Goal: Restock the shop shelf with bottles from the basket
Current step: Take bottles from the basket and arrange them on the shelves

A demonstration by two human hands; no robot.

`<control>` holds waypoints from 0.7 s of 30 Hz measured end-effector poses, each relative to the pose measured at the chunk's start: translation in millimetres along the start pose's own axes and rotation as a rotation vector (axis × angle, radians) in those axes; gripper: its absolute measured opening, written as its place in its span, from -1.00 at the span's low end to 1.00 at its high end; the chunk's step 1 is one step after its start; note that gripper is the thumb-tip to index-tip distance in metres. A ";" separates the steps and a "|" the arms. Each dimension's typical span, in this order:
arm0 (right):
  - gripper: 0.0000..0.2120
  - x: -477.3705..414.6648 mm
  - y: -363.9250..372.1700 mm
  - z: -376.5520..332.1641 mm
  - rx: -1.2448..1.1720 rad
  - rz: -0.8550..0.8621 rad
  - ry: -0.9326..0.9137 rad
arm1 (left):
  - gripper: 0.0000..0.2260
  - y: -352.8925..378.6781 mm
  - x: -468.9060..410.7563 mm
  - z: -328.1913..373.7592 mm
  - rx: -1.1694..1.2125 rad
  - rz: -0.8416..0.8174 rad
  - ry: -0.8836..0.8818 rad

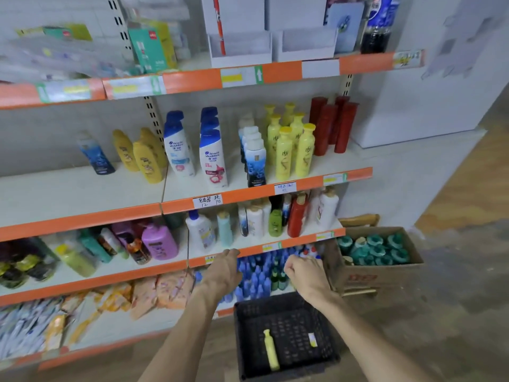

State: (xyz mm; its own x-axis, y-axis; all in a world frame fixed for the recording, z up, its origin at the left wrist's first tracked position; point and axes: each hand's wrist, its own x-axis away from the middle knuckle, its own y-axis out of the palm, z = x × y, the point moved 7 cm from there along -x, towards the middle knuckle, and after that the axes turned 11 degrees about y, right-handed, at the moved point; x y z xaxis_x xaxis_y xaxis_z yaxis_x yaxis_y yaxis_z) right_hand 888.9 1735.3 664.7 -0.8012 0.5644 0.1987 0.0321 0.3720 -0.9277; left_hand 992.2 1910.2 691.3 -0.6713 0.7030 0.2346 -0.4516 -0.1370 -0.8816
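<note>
We face the shelving unit (pixel 264 188), its orange-edged tiers already crowded, so we judge most of the restocking done; the middle tier carries standing rows of white-and-blue shampoo bottles (pixel 212 155), tall yellow bottles (pixel 294 144) and red tubes (pixel 333 125), with bare board to their left; the tier beneath is packed with mixed bottles, and to the right on the floor sits a cardboard box (pixel 382 274) full of teal-capped containers; below us the black basket (pixel 283 334) stands on the floor against the lowest tier, and it is nearly emptied, holding only one slim yellow bottle (pixel 270 350) lying on its side and a small yellow-and-white item (pixel 312 340) we cannot identify; that bottle is what remains, and its likely home is among the matching yellow ones higher up, though that is our guess; on the low tier just behind the basket stand the small blue bottles (pixel 256 274); our left hand (pixel 223 268) reaches in over them with fingers curled under the shelf edge, and whether it grips anything we cannot tell; our right hand (pixel 305 271) is loosely closed beside the same cluster, and its contents, if any, are hidden
</note>
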 end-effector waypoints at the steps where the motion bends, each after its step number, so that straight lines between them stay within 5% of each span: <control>1: -0.83 -3.1 -4.1 0.1 0.010 0.002 0.009 | -0.51 -1.9 -2.2 1.9 0.010 0.014 0.005; 21: -0.67 -46.3 -26.3 -66.8 0.031 -0.007 -0.092 | -0.55 -42.0 -4.8 -51.5 0.056 0.084 -0.098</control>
State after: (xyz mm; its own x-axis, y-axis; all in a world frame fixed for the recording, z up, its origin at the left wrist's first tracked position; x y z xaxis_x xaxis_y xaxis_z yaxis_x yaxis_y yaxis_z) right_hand 965.0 1748.7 701.0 -0.8530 0.4912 0.1765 0.0088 0.3516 -0.9361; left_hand 1044.6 1948.6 706.2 -0.7610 0.6164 0.2023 -0.4217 -0.2330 -0.8763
